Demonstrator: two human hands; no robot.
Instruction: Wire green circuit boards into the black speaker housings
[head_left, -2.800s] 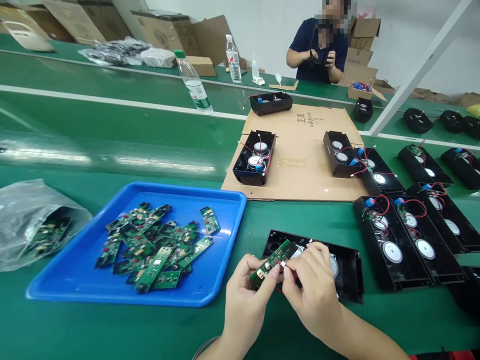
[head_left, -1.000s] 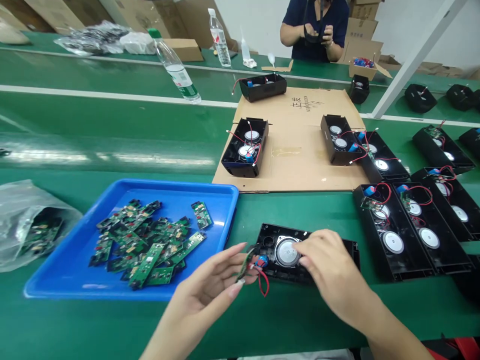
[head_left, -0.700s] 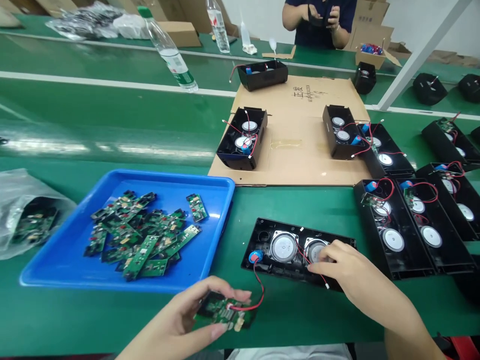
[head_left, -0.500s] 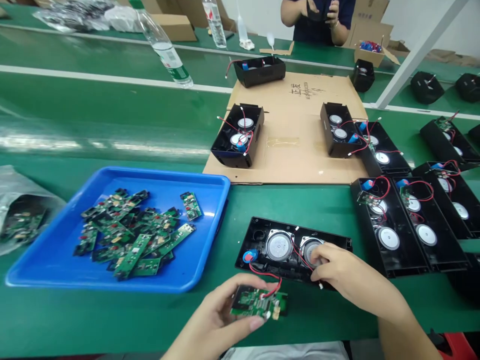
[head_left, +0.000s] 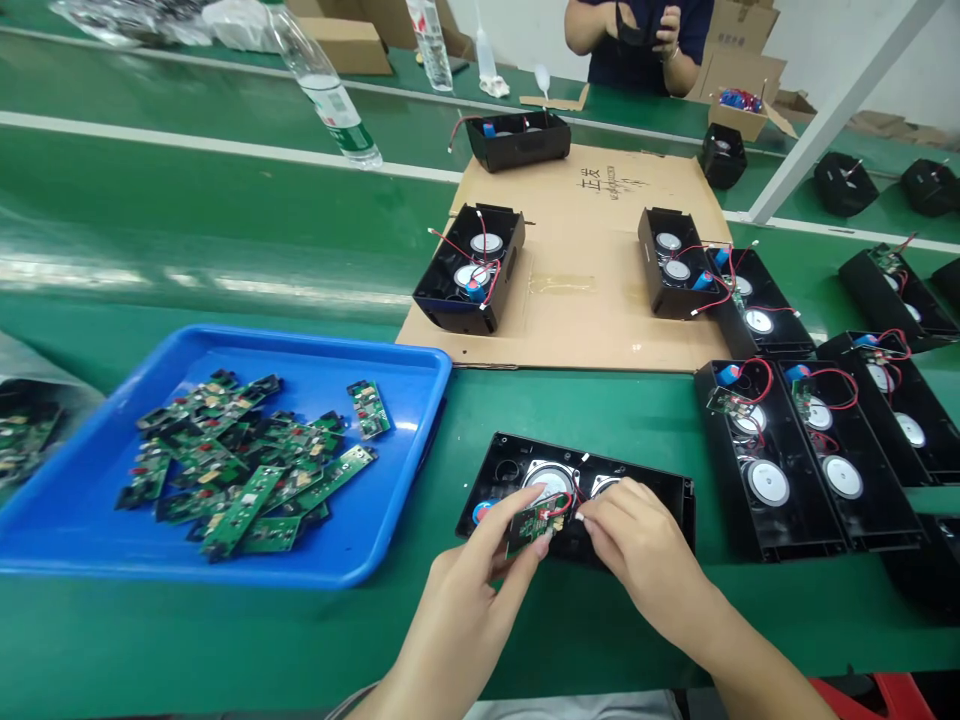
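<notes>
My left hand (head_left: 469,590) grips a green circuit board (head_left: 534,526) between thumb and fingers, above the open black speaker housing (head_left: 493,478). A red wire loops from the board. Beside it, my right hand (head_left: 649,555) pinches a small white wire connector (head_left: 580,516) close to the board's right edge. Inside the housing sit two round speakers, one (head_left: 549,480) partly behind my left fingers and the other (head_left: 604,484) mostly covered by my right hand. A blue cylindrical part (head_left: 482,512) lies at the housing's left end, partly hidden by my left hand.
A blue tray (head_left: 352,578) with several circuit boards (head_left: 244,512) stands at left, near a plastic bag of more boards (head_left: 26,420). Black housings (head_left: 806,500) line the right side. Others rest on a cardboard sheet (head_left: 577,330). Across the bench, a person (head_left: 637,60) works.
My left hand has raised the circuit board from in front of the housing to over it. My right hand has moved left from the right speaker, bringing the wire connector beside the board.
</notes>
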